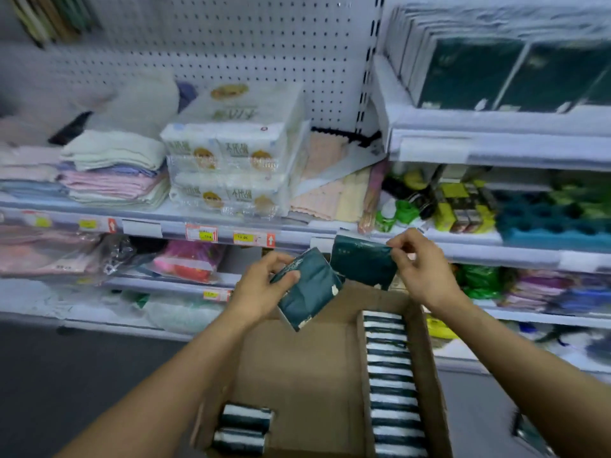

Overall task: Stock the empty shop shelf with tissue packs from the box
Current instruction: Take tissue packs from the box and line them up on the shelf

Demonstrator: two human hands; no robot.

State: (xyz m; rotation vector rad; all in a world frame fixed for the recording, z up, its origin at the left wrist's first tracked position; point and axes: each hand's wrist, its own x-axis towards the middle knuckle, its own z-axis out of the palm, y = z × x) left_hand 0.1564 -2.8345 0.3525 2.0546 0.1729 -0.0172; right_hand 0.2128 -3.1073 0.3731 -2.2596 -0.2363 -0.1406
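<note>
Left hand: your left hand (264, 285) gripped a dark green tissue pack (309, 289), fingers curled over its upper edge and thumb across its face; the pack was tilted, its lower corner hanging above the box.
Right hand: your right hand (421, 269) pinched a second tissue pack (362, 262) at its right edge between thumb and fingertips, holding it up in front of the shelf edge (297, 238).
Packs relative to each other: the two packs were side by side, near corners just about touching; motion blur kept me from telling whether they met.
Box: the cardboard box (307, 375) sat below your forearms, flaps open, its middle showing bare cardboard floor.
Remaining stock: a long row of packs (391, 388) stood on edge along the box's right wall; two more packs (243, 426) lay at the near left corner.
Upper right shelf: dark green boxed goods (496, 74) stood in a row there.
Middle shelf, left bay: white bundled tissue packs (231, 150) were stacked two high beside folded towels (112, 166).
Image quality: blurred throughout; label text unreadable.
</note>
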